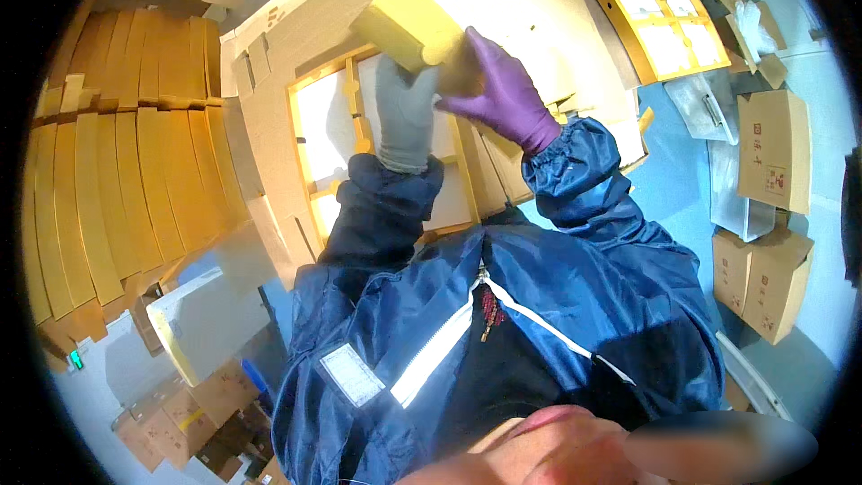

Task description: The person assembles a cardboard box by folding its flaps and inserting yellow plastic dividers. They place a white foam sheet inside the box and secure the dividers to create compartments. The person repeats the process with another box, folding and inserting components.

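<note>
A small yellow cardboard box point(409, 22), slightly blurred, is up off the work surface between my two hands. My left hand point(404, 117), in a grey glove, is closed on its near side, and most of its fingers are hidden. My right hand point(507, 99), in a purple glove, grips the right end with thumb and fingers wrapped round it. Beneath my left hand and forearm lies a yellow divided tray point(362, 145) with white compartments, partly covered by my sleeve.
Flattened brown cardboard point(314, 31) lies around the tray. Another yellow divided tray point(615, 0) stands at the far right. Folded cardboard pieces point(117, 189) are stacked in rows on the left. Brown cartons point(772, 153) and a clear plastic bin point(700, 108) stand to the right.
</note>
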The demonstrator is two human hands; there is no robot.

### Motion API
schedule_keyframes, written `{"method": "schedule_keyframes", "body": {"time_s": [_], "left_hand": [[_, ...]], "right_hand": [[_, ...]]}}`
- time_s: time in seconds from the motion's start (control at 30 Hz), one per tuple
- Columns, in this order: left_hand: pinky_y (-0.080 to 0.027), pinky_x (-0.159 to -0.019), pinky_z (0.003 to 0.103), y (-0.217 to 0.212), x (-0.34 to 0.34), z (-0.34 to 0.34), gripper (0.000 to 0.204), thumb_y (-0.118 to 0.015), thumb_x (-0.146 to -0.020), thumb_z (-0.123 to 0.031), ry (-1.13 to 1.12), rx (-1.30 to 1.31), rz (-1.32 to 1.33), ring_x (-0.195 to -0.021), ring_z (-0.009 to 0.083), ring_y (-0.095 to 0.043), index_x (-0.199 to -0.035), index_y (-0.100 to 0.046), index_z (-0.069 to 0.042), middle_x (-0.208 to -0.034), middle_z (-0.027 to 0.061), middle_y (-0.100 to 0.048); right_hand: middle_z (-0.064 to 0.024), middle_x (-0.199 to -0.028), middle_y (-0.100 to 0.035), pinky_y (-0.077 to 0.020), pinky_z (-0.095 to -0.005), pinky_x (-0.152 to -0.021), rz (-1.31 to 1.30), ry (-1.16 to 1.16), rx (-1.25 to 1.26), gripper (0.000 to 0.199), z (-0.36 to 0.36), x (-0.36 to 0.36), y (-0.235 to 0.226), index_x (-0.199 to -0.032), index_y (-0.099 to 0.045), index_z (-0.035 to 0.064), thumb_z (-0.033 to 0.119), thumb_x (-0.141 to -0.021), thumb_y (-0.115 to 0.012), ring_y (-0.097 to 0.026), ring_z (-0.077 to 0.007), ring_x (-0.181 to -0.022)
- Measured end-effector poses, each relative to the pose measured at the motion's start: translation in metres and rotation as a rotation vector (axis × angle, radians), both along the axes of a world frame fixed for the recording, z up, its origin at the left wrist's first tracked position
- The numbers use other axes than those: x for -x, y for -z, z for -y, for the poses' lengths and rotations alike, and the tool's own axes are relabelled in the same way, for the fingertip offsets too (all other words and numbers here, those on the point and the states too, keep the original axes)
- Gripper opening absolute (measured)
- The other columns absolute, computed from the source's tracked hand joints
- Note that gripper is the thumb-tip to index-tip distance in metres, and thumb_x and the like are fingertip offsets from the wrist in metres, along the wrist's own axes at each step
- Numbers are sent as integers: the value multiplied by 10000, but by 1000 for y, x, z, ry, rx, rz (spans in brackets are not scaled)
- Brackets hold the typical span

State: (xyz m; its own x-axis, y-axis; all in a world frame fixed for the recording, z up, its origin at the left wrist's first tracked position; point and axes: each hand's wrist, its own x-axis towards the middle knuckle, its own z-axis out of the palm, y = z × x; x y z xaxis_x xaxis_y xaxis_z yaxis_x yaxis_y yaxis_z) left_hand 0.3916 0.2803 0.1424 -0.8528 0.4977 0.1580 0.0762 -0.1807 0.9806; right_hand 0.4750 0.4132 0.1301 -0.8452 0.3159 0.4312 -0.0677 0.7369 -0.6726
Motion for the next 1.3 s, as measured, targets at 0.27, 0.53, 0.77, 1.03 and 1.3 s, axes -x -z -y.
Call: {"method": "schedule_keyframes", "body": {"time_s": [0.27,0.53,0.77,1.03,1.3], "left_hand": [[-532,-839,292,11,-7,54,348,-611,-912,-71,36,70,150,-981,187,-621,-1238,-531,24,-1108,121,-623],[-539,-893,326,14,-20,62,445,-588,-916,-68,-29,-46,195,-1084,224,-612,-1332,-454,20,-1229,136,-569],[-511,-931,334,-9,-11,96,482,-707,-861,-68,-198,304,5,-1071,224,-588,-1274,-474,17,-1191,138,-560],[-553,-825,402,-46,14,129,406,-779,-801,-257,355,1272,-972,-935,325,-685,-1134,-658,-58,-1002,155,-698],[-531,-687,390,-36,19,166,229,-755,-772,-177,201,1103,-1170,-775,286,-664,-949,-637,-94,-838,83,-649]], "right_hand": [[-130,-983,-736,-565,-333,-822,364,-290,245,236,-12,-14,9,-1151,-700,57,165,-962,-609,-721,-248,-872],[-235,-1132,-636,-511,-477,-867,176,-143,141,731,44,-12,-2,-1297,-493,6,349,-747,-831,-621,-414,-1050],[-172,-871,-687,-532,-495,-725,314,-218,82,242,37,-10,7,-1077,-616,117,221,-872,-690,-669,-405,-825],[-136,-1082,-686,-466,-462,-960,76,-474,-252,409,32,-7,8,-1184,-639,99,139,-791,-744,-631,-337,-1046],[-126,-811,-696,-533,-446,-699,297,-330,-440,191,5,-15,7,-858,-677,95,236,-788,-786,-668,-349,-795]]}}
